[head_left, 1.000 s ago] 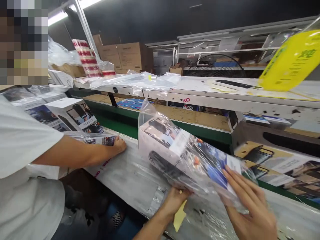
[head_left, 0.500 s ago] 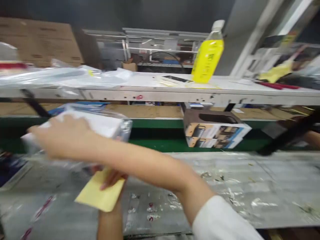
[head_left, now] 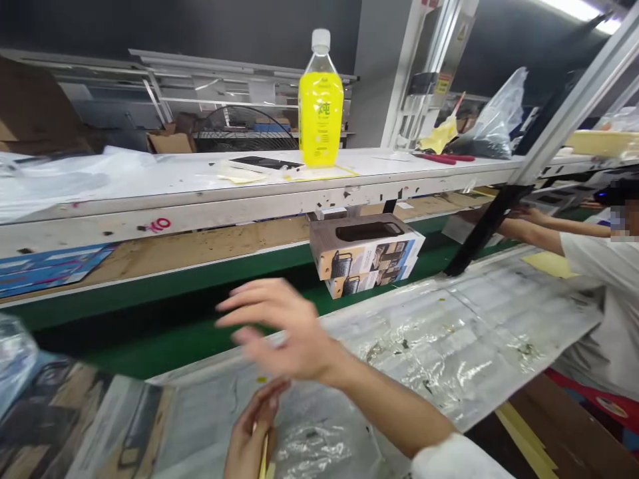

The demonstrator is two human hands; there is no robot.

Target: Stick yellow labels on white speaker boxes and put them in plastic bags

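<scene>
My right hand [head_left: 287, 332] is raised over the front of the green conveyor, fingers spread, with nothing in it; it is slightly blurred. Below it, my left hand [head_left: 249, 426] is closed on a yellow paper card [head_left: 264, 456] seen nearly edge-on. Beneath both hands lies the plastic-covered worktop [head_left: 319, 412]. Beyond the right hand, two printed cartons [head_left: 369, 256] sit one on the other on the green belt [head_left: 200, 349]. A printed carton [head_left: 100, 412] is cut off at the lower left, next to clear plastic wrap [head_left: 14, 359].
Above the belt runs a white shelf [head_left: 170, 179] bearing a yellow-labelled bottle [head_left: 321, 113], a phone [head_left: 264, 163], red-handled pliers [head_left: 444, 158] and a plastic bag [head_left: 494, 123]. A black post [head_left: 469, 236] stands at right. A co-worker's arms [head_left: 539, 229] reach toward the belt beyond it.
The view has swung right. My right hand has left the white plastic-wrapped thing at the left and is now empty. My left hand still holds the yellow card, now turned edge-on.
</scene>
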